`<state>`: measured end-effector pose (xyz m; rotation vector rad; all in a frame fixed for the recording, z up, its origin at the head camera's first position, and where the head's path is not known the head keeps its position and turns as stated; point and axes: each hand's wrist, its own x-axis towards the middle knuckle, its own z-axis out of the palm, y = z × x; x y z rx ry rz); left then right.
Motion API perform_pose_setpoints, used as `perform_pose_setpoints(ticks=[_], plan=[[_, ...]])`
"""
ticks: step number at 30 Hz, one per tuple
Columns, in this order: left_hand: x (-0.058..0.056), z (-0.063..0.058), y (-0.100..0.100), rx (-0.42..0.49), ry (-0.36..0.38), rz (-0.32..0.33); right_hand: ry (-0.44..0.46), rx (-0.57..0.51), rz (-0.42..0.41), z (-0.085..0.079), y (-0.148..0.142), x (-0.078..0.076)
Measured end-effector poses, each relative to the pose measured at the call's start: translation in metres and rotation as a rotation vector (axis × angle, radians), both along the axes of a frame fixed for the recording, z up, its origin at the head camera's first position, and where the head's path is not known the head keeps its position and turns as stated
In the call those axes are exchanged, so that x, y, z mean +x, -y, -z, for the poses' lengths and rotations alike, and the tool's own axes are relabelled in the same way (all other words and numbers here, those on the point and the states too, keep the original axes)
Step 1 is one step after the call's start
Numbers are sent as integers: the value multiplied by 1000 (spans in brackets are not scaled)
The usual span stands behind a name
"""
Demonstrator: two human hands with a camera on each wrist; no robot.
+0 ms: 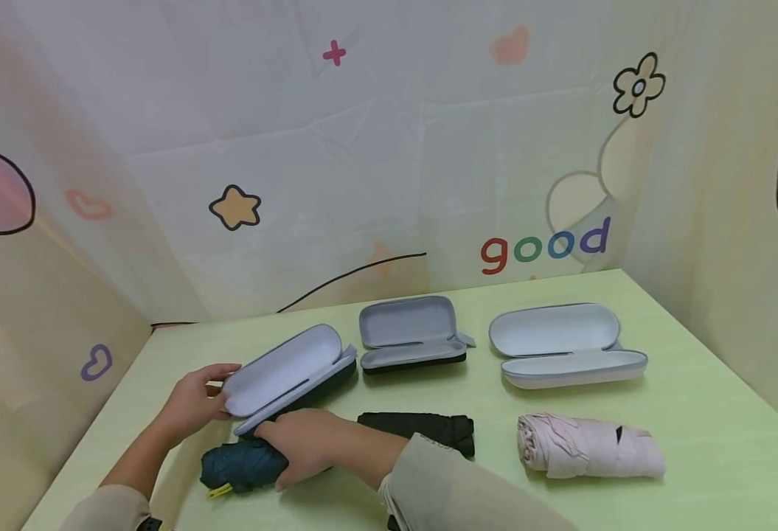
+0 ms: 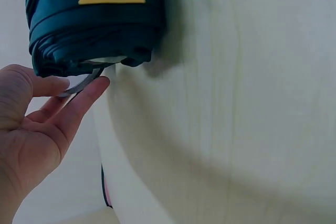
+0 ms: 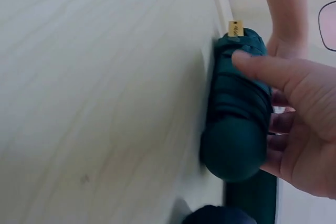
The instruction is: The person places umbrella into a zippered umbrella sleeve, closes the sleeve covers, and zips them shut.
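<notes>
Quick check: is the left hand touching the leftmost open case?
Touching. The left wrist view shows the left hand pinching the edge of the leftmost open case between thumb and fingers.

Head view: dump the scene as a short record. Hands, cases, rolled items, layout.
left_hand: left hand pinches the left end of the dark teal case
right_hand: right hand grips the teal folded umbrella
cases: three, all open; dark teal case, black case, white case
rolled_items: three; teal folded umbrella, black roll, pale pink roll
layout: cases in the back row, rolled items in front
surface: pale green table
</notes>
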<state>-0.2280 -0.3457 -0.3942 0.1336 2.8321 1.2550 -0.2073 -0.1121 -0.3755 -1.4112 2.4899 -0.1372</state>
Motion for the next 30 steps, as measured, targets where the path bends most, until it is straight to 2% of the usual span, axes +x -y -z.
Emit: perform_pose_setpoints(ticks=[5,16,22,30], plan=[[-1,-1,-2,1,1,-23,-32,-3,57,4,8,3],[-1,-5,-1,3,-44,-14,-42,-14,197,8,11,9],[-3,-6,1,11,-31,-21,-32,-125,240,0,0,13],[-5,-9,1,39,-43,-19,-37,-226,228,-12,-18,16]])
